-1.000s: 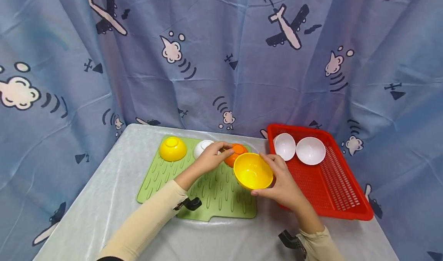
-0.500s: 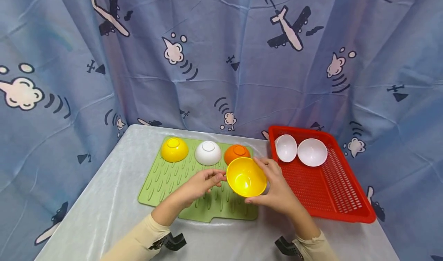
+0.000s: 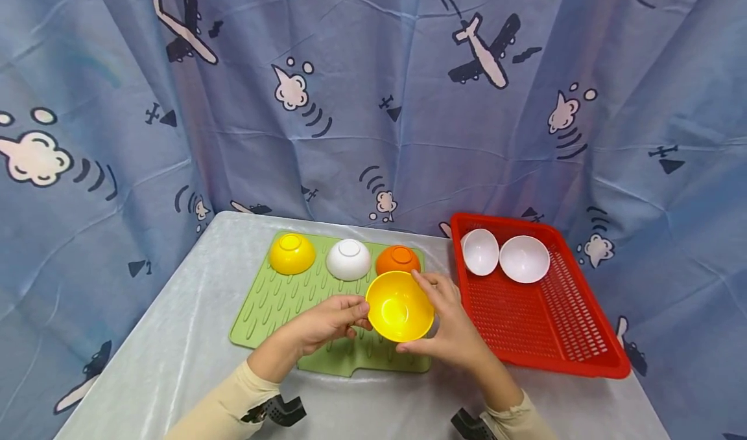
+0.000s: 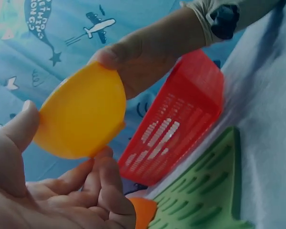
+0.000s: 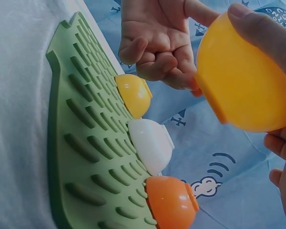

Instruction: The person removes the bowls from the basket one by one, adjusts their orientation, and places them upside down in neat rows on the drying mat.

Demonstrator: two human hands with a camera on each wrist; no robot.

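Both hands hold a yellow bowl (image 3: 400, 306) above the green mat, its inside tipped toward the head camera. My right hand (image 3: 452, 326) grips its right side, thumb at the lower rim and fingers at the upper rim. At the left rim my left hand (image 3: 329, 323) pinches it; the left wrist view has the thumb on the edge and fingertips against the underside. Upside down along the back of the green drying mat (image 3: 274, 307) sit another yellow bowl (image 3: 292, 254), a white bowl (image 3: 348, 260) and an orange bowl (image 3: 398, 258), the last partly covered by the held bowl.
To the right stands a red plastic basket (image 3: 595, 310) with perforated sides. White bowls (image 3: 524, 259) lean in its back left part. A pale cloth covers the table (image 3: 175, 336), and a blue patterned curtain (image 3: 350, 103) hangs behind it.
The yellow bowl has moved left and slightly nearer in my right hand. My left hand has drawn back from above the white and orange bowls and now pinches the held bowl's left rim.
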